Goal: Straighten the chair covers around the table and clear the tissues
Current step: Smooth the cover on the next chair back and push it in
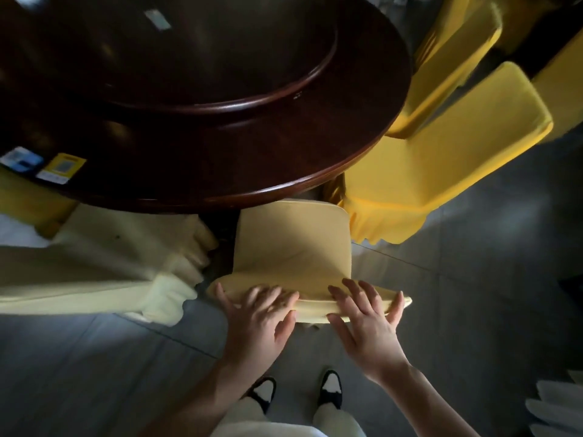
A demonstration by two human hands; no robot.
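Pale yellow fabric, the chair cover (293, 247), dresses the chair tucked under the dark round bench (284, 159). Both hands rest on top of its backrest: the left hand (258, 313) and right hand (366, 316) each lie flat, fingers (353, 291) spread, thumbs wrapped over the near edge. Brighter yellow covered chairs (441, 159) stand just beside it on the right.

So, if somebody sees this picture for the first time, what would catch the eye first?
Probably the two hands, left hand and right hand, resting with spread fingers on the top edge of the pale yellow chair cover at lower centre. Next, the dark round table filling the upper left, and the brighter yellow covered chair to its right.
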